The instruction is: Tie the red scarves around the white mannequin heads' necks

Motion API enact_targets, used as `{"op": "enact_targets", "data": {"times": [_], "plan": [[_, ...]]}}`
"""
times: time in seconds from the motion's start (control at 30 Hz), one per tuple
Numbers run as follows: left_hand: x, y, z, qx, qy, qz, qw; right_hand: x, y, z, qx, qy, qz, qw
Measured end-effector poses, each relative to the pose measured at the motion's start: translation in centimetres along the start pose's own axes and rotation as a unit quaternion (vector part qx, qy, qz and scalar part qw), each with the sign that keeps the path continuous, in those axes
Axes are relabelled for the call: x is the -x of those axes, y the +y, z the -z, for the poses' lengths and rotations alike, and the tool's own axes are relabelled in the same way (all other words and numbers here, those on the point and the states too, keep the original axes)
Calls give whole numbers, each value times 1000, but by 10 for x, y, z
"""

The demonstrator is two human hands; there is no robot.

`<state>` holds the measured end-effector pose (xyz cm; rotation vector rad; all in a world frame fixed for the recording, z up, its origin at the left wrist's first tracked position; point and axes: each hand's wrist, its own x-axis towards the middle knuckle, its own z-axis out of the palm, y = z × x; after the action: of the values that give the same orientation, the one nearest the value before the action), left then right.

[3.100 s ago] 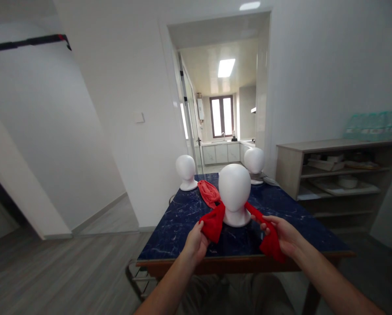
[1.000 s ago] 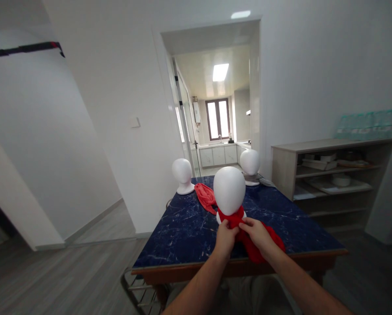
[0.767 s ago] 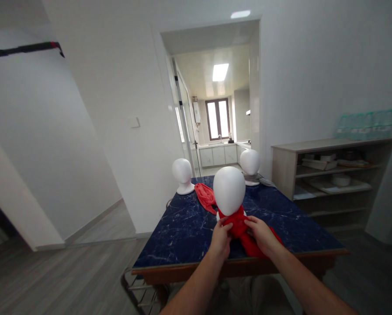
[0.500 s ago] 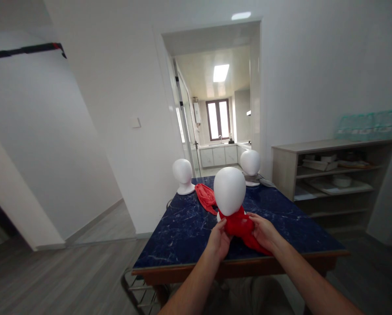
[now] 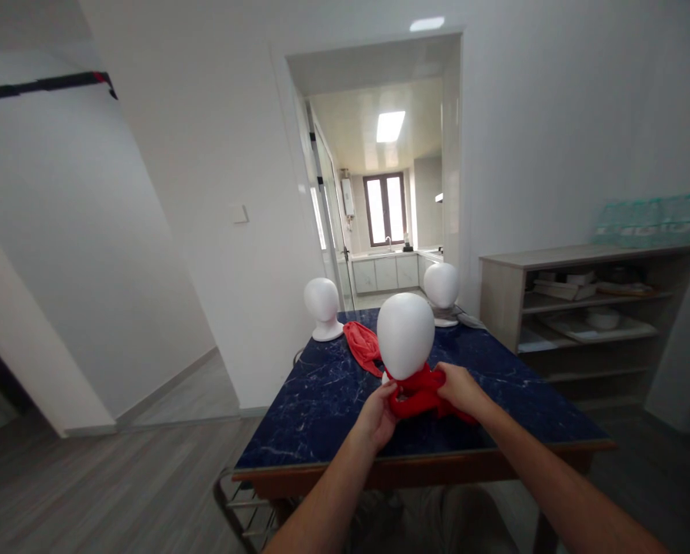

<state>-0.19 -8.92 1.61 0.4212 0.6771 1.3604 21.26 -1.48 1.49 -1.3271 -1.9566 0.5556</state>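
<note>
The neck and base of the nearest foam head are mostly hidden behind the red scarf bunched around them, and how the cloth crosses itself there is hard to make out. The left hand, at about 7 o'clock from that head, has its fingers pinched on one end of the scarf; the right hand, at about 4 o'clock, is closed on the other end, with a bit of red trailing out under its wrist. The scarf runs roughly side to side, from 9 to 3 o'clock, across the front of the neck, low over the blue table. A second red cloth lies crumpled at 10 o'clock from the head. Two more foam heads stand at the far edge. The open shelf at 2 o'clock holds flat items and a bowl, too blurred to tell further.
</note>
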Motion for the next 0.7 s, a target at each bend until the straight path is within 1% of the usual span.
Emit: {"op": "enact_targets", "data": {"times": [0.03, 0.1, 0.17, 0.23, 0.3, 0.37, 0.4, 0.43, 0.5, 0.57, 0.63, 0.7], "plan": [[2, 2, -1, 4, 3, 17, 1000, -3, 2, -1, 39, 28, 19, 999], [5, 6, -1, 25, 4, 58, 998, -8, 6, -4, 56, 80, 40, 994], [7, 8, -1, 56, -3, 96, 994, -8, 8, -6, 19, 98, 45, 994], [9, 8, -1, 85, -10, 130, 988, -2, 6, -6, -38, 95, 56, 993], [10, 5, -2, 104, -16, 146, 984, 16, -2, -7, -70, 119, 93, 986], [11, 0, -4, 116, -21, 145, 982, 44, -17, -10, -70, 157, 138, 975], [11, -2, -6, 119, -23, 140, 983, 60, -25, -14, -66, 165, 151, 973], [12, -5, -8, 119, -26, 135, 983, 76, -34, -19, -65, 156, 152, 974], [14, -10, -12, 113, -28, 132, 984, 102, -50, -32, -72, 127, 124, 982], [16, -14, -17, 101, -30, 126, 986, 117, -59, -46, -100, 118, 69, 986], [18, -16, -21, 78, -43, 105, 990, 117, -60, -55, -158, 117, 10, 980], [18, -17, -21, 43, -69, 68, 994, 109, -55, -55, -237, 83, -27, 968]]}}
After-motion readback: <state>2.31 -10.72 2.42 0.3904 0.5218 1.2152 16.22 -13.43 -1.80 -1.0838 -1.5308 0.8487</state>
